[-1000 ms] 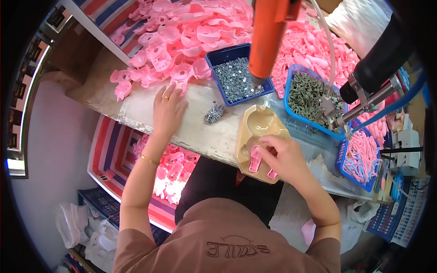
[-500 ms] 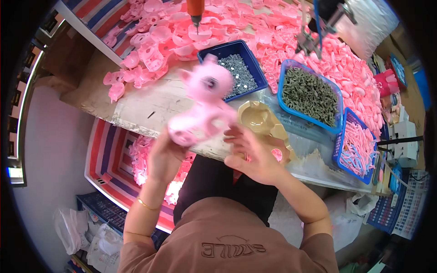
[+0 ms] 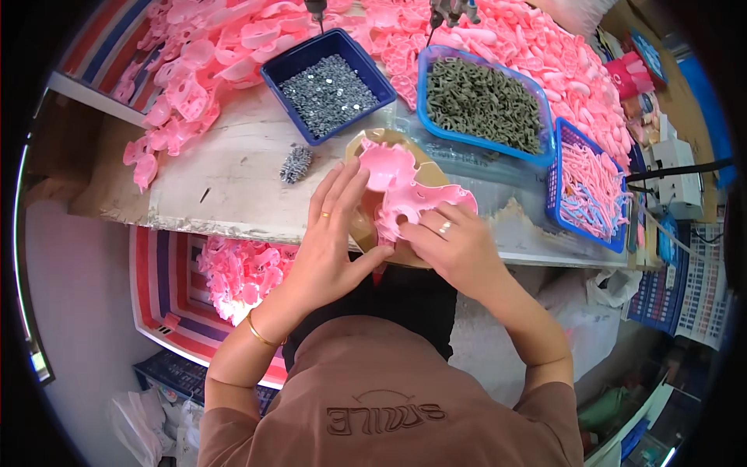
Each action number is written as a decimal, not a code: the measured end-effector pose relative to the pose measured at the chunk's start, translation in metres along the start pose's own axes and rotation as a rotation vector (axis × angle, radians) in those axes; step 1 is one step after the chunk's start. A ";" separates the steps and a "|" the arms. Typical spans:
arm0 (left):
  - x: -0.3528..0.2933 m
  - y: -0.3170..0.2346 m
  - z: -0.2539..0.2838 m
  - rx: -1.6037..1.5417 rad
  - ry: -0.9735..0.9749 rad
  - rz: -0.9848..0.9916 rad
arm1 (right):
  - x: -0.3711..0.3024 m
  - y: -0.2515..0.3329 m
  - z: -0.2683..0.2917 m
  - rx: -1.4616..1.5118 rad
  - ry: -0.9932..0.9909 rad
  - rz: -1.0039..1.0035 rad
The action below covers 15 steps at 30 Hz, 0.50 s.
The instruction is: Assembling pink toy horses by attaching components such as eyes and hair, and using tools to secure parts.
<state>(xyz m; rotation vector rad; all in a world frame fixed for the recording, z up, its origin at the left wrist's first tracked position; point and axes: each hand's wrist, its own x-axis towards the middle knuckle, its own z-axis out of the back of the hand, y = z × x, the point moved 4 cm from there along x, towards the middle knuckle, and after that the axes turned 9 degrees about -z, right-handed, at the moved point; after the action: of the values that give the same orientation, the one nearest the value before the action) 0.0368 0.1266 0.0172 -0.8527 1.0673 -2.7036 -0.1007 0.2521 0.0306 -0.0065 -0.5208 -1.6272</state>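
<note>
A pink plastic toy-body shell half [image 3: 397, 175] lies hollow side up in a tan moulded holder [image 3: 358, 226] at the table's front edge. My left hand [image 3: 331, 233] rests along its left side, fingers stretched out and thumb touching the lower end. From the right, my right hand [image 3: 459, 245] has bent fingers gripping the shell beside a round hole; its fingertips are partly hidden. Left of the holder lies a bristly grey clump of small screws [image 3: 296, 163]. Behind it stands a dark blue tray [image 3: 272, 78] of small metal screws.
A blue-rimmed tub [image 3: 424, 101] holds dark green-grey pieces. Right of it is a blue basket [image 3: 554, 187] of pink and blue strips. Pink shell parts [image 3: 194, 78] heap up behind. Two driver tips [image 3: 317, 12] [image 3: 443, 15] hang overhead. More pink parts [image 3: 241, 272] lie in a striped bag below.
The pink toy held up between my hands has left that spot; an open shell half now lies in the holder under both hands. The view has shifted, and the screw clump now shows on the table.
</note>
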 end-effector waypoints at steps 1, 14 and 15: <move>0.000 0.000 -0.005 0.050 0.038 -0.001 | -0.002 -0.002 -0.010 0.016 0.045 -0.035; 0.005 0.004 -0.022 0.116 0.188 -0.005 | -0.023 -0.033 0.023 0.185 0.057 -0.283; 0.007 0.002 -0.023 0.120 0.202 -0.013 | -0.024 -0.033 0.023 0.163 0.038 -0.289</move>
<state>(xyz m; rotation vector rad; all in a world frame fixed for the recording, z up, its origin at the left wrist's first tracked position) 0.0187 0.1364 0.0051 -0.5795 0.9233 -2.8788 -0.1355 0.2830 0.0333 0.2302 -0.6466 -1.8568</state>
